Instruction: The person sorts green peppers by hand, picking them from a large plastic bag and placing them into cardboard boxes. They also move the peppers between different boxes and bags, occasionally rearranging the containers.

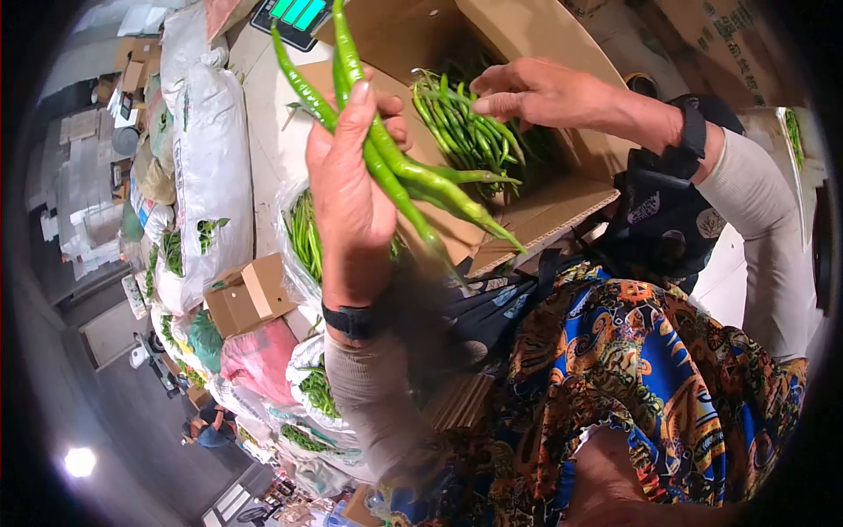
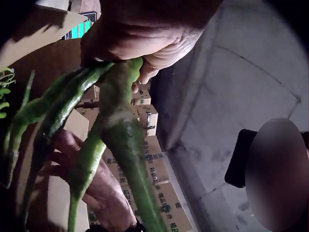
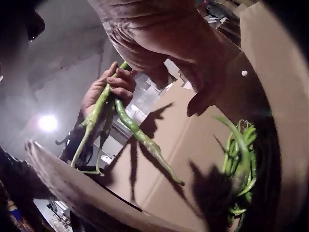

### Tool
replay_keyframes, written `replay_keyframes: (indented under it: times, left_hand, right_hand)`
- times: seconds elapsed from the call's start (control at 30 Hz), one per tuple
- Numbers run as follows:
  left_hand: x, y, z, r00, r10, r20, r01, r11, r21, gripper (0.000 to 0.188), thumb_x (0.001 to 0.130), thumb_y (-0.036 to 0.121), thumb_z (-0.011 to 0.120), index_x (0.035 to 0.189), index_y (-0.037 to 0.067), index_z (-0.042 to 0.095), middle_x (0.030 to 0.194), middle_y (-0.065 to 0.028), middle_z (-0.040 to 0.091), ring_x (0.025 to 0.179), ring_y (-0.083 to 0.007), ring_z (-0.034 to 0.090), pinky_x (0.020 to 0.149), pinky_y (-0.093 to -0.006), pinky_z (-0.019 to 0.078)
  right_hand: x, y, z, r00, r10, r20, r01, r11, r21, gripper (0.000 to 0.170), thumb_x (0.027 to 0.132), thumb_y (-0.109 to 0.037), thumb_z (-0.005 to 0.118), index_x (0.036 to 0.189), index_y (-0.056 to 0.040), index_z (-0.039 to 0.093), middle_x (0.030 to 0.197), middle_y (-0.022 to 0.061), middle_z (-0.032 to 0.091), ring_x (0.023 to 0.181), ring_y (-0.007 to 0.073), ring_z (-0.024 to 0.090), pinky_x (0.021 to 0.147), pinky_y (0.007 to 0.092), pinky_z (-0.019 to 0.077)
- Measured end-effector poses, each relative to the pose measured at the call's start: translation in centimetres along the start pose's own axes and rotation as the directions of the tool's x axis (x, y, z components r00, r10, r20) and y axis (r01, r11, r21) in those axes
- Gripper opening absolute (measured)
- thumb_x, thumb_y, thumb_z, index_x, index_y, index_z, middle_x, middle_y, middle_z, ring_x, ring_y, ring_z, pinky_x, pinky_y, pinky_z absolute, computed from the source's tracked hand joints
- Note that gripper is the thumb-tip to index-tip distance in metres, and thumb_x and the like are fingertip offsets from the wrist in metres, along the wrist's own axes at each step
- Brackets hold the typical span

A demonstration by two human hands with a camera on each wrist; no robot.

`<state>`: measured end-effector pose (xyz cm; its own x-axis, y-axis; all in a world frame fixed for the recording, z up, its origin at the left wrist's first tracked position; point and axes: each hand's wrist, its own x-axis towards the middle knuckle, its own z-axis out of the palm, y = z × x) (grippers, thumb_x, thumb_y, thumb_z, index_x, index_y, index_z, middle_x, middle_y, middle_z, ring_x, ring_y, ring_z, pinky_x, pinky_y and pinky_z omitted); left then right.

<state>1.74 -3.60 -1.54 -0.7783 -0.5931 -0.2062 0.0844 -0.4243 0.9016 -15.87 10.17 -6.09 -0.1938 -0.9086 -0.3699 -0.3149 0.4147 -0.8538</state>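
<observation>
In the head view my left hand (image 1: 347, 189) grips several long green chili peppers (image 1: 406, 169); their ends stick out on both sides of the fist. The left wrist view has these peppers (image 2: 123, 130) hanging below the curled fingers. Over the open cardboard box (image 1: 518, 31) is my right hand (image 1: 549, 90), above a pile of green chili peppers (image 1: 470, 130) lying inside. Its fingers (image 3: 200, 102) look spread and hold nothing in the right wrist view. A single pepper (image 3: 237, 137) is just below them, overlapping the pile there.
A scale with a lit green display (image 1: 299, 13) stands beyond the box. Left of the box is a clear plastic bag of green peppers (image 1: 305, 233). White sacks (image 1: 211, 158), a small carton (image 1: 255, 297) and a pink bag (image 1: 261, 362) line the floor farther left.
</observation>
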Motion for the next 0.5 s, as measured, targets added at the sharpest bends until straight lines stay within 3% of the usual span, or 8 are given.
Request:
replay_keyframes:
  times: [0.03,0.13,0.23,0.27,0.37,0.43,0.47,0.5]
  left_hand:
    - [0.0,-0.2,0.1,1.000,-0.005,0.007,0.005,1.000,-0.017,0.032,0.095,0.020,0.056,0.121,0.002,0.050,0.084,-0.0050,0.056,0.070,-0.0098,0.053,0.063,-0.0235,0.0458]
    - [0.3,-0.9,0.9,0.999,-0.014,0.029,0.015,0.999,-0.038,0.032,0.094,0.022,0.056,0.120,0.002,0.050,0.085,-0.0053,0.057,0.071,-0.0105,0.054,0.064,-0.0250,0.0471]
    - [0.6,-1.6,2.0,0.999,-0.014,0.042,0.015,1.000,-0.026,0.031,0.095,0.022,0.056,0.117,0.001,0.051,0.090,-0.0069,0.059,0.079,-0.0129,0.057,0.071,-0.0262,0.0499]
    - [0.9,-2.0,2.0,0.999,-0.010,0.050,0.011,1.000,-0.022,0.031,0.095,0.022,0.056,0.117,0.001,0.051,0.090,-0.0069,0.059,0.079,-0.0129,0.057,0.071,-0.0262,0.0499]
    - [1.7,-2.6,2.1,0.998,0.062,0.004,-0.062,0.995,0.079,0.033,0.094,0.023,0.057,0.116,0.000,0.050,0.100,-0.0083,0.059,0.089,-0.0135,0.057,0.079,-0.0255,0.0486]
    - [1.9,-2.7,2.2,0.997,0.070,-0.009,-0.068,0.987,0.144,0.035,0.094,0.025,0.058,0.116,0.000,0.050,0.100,-0.0082,0.059,0.088,-0.0133,0.056,0.079,-0.0253,0.0484]
    - [1.9,-2.9,2.2,0.997,0.073,-0.024,-0.067,0.976,0.206,0.036,0.093,0.026,0.059,0.116,0.000,0.050,0.100,-0.0082,0.059,0.088,-0.0132,0.056,0.078,-0.0251,0.0482]
    - [1.7,-2.8,2.1,1.000,0.027,-0.004,-0.025,0.971,0.239,0.040,0.092,0.029,0.061,0.116,-0.001,0.049,0.101,-0.0079,0.058,0.088,-0.0123,0.055,0.079,-0.0243,0.0471]
  right_hand:
    - [-0.3,-0.3,0.3,0.994,-0.097,0.058,0.085,0.978,0.191,0.075,0.085,-0.056,0.056,0.124,0.0077,0.051,0.114,0.0218,0.059,0.106,0.0248,0.057,0.089,0.0341,0.0451]
    - [-3.3,-3.4,0.6,0.978,-0.198,0.058,0.173,0.942,0.289,0.089,0.082,-0.058,0.060,0.134,0.0104,0.038,0.128,0.0247,0.049,0.117,0.0265,0.049,0.097,0.0326,0.0402]
    - [-2.2,-3.9,2.4,0.928,-0.294,0.231,0.152,0.862,0.484,0.098,0.080,-0.060,0.061,0.138,0.0120,0.029,0.130,0.0261,0.047,0.119,0.0261,0.047,0.101,0.0317,0.0370]
    - [-1.6,-3.9,3.0,0.942,-0.289,0.169,0.193,0.882,0.430,0.088,0.085,-0.055,0.058,0.139,0.0080,0.030,0.130,0.0232,0.048,0.117,0.0248,0.048,0.098,0.0322,0.0388]
    - [-1.9,-3.4,2.4,0.934,-0.216,0.284,0.084,0.907,0.413,0.074,0.089,-0.049,0.055,0.139,0.0020,0.036,0.120,0.0175,0.055,0.109,0.0225,0.053,0.092,0.0335,0.0424]
    - [-2.3,-3.1,2.9,0.983,-0.186,0.014,0.176,0.949,0.263,0.053,0.091,-0.040,0.059,0.125,-0.0004,0.050,0.097,0.0049,0.059,0.093,0.0099,0.053,0.082,0.0275,0.0440]
    - [-2.2,-3.0,3.0,0.983,-0.185,0.012,0.175,0.947,0.268,0.053,0.091,-0.040,0.059,0.125,-0.0004,0.050,0.097,0.0049,0.059,0.093,0.0099,0.053,0.082,0.0275,0.0440]
    - [-2.0,-3.1,2.9,0.966,-0.240,0.091,0.186,0.899,0.397,0.049,0.091,-0.039,0.059,0.120,-0.0002,0.051,0.093,0.0043,0.059,0.089,0.0099,0.055,0.079,0.0277,0.0456]
